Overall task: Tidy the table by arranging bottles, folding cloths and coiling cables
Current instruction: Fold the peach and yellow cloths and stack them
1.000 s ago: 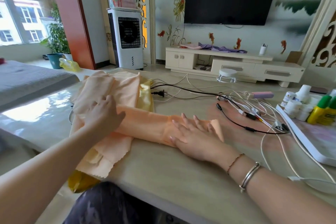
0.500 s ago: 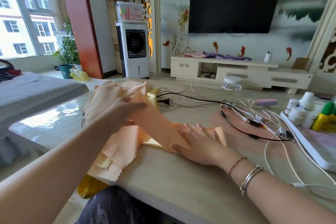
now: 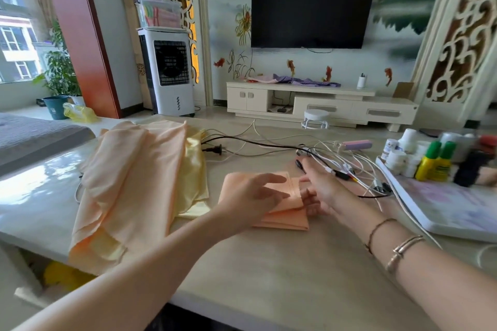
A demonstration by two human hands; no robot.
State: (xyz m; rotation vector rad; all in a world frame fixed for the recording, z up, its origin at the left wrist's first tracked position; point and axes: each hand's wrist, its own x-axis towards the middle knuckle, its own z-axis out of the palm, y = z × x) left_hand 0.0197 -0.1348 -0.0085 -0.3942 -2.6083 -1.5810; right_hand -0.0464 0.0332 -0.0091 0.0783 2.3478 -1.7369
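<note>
A small folded peach cloth lies on the beige table in front of me. My left hand rests on top of it with fingers spread and nearly straight. My right hand is at the cloth's right edge, palm turned left, its fingertips touching the raised top flap. A loose heap of peach cloths over a yellow cloth covers the table's left side. Tangled white and black cables lie behind my right hand. Yellow bottles with green caps and white bottles stand at the right.
The bottles crowd the far end of a white tray at the table's right edge. A black plug and a pink power bank lie among the cables. Part of the cloth heap hangs over the near left edge.
The long peach strip has been folded over from left to right into a small square. My left hand travelled right with the cloth's end and now rests on the fold.
</note>
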